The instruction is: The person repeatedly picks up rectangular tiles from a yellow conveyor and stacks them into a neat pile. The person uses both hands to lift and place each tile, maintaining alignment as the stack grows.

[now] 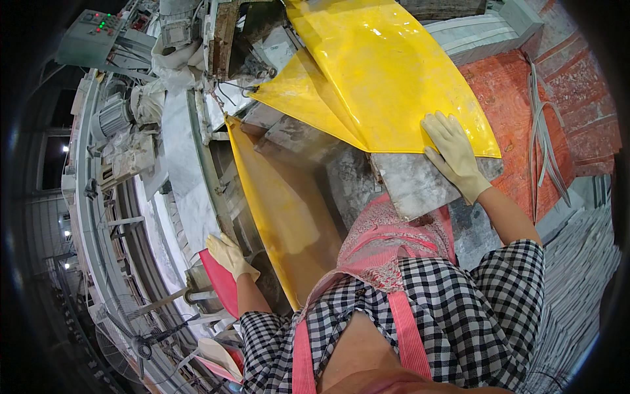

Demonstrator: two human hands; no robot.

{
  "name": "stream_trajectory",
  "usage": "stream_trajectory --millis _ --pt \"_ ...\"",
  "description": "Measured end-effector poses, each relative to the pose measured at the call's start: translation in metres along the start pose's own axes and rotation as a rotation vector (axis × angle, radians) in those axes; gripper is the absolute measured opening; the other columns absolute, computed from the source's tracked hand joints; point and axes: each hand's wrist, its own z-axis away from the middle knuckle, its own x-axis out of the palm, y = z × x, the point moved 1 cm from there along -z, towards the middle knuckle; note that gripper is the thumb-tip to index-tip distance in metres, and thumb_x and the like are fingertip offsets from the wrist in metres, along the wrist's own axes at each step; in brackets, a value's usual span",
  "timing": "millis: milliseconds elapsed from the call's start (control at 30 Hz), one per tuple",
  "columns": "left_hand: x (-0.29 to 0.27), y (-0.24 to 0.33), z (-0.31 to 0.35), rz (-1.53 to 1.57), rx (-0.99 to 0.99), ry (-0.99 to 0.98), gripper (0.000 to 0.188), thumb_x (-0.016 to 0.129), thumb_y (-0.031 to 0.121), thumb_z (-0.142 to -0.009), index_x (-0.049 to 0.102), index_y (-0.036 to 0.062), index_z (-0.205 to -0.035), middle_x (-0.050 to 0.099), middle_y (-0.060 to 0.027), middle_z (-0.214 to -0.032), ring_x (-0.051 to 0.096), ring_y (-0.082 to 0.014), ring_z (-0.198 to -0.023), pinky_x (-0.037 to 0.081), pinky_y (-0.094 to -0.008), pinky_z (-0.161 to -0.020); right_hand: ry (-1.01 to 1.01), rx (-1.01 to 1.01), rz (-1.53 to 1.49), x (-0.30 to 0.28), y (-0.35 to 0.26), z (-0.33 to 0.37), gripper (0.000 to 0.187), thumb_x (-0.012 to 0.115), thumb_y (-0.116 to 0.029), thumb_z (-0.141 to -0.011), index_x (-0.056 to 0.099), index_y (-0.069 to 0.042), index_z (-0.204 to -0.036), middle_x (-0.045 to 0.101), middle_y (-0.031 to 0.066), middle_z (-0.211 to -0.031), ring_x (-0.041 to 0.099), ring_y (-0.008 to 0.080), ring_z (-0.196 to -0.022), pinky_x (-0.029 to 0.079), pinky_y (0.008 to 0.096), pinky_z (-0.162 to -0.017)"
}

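My right hand [453, 154], in a pale rubber glove, lies flat with fingers stretched out. Its fingertips rest on the glossy yellow sheet [400, 85], and the palm is over the grey stone block [413, 184] that the sheet partly covers. Out to the left, my left hand [230, 256], gloved the same way, has its fingers extended at the lower end of a pale slab [187, 177]. A red panel [220, 282] shows just below that hand. Neither hand grips anything that I can see.
Between my arms hangs another yellow sheet [275, 217]. An orange sheet [512, 118] with grey straps [541, 131] lies at right, above stacked thin slabs [571, 276]. Machinery with a motor [113, 117], a control box [90, 36] and a fan [134, 345] lines the left.
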Motion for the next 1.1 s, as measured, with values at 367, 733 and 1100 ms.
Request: stream_trajectory --millis 367,733,1100 --pt "-0.011 0.008 0.000 -0.078 0.007 -0.013 0.057 0.044 0.034 -0.107 0.052 -0.0128 -0.138 0.054 -0.0331 -0.141 0.046 -0.0432 -0.138 0.032 -0.0477 -0.119 -0.006 0.001 0.009 0.001 0.000 -0.001 0.054 0.060 -0.027 -0.096 0.050 -0.004 -0.144 0.050 0.0171 -0.150 0.039 0.0382 -0.144 0.026 0.0522 -0.121" --pt "-0.009 0.007 0.001 -0.063 0.014 0.017 0.057 0.046 0.034 -0.106 0.054 -0.0135 -0.136 0.056 -0.0331 -0.139 0.049 -0.0437 -0.135 0.034 -0.0463 -0.119 0.010 -0.002 -0.003 0.003 0.003 0.000 0.055 0.060 -0.028 -0.096 0.050 -0.004 -0.144 0.050 0.0172 -0.150 0.040 0.0383 -0.144 0.026 0.0523 -0.121" --pt "-0.009 0.007 0.001 -0.068 -0.017 -0.020 0.056 0.048 0.033 -0.105 0.052 -0.0132 -0.138 0.055 -0.0332 -0.139 0.049 -0.0445 -0.135 0.035 -0.0473 -0.118 -0.009 -0.003 0.005 0.000 0.001 0.000 0.055 0.061 -0.026 -0.096 0.049 -0.003 -0.144 0.050 0.0170 -0.150 0.039 0.0382 -0.144 0.027 0.0522 -0.121"
